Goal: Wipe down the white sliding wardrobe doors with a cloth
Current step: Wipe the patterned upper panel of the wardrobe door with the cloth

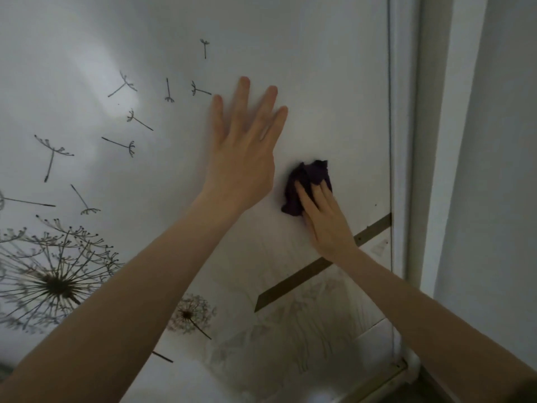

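White wardrobe door is viewed close up. The left hand is laid flat on the door, fingers straight and spread, nothing held. A bunched dark purple cloth is pressed against the door's right part by the right hand, whose fingers lie straight over it; the thumb is not seen. On the door, a brown diagonal strip is noted below the cloth and a dandelion print at lower left. The door's right edge is bordered by a white frame.

dark bunched cloth against white door
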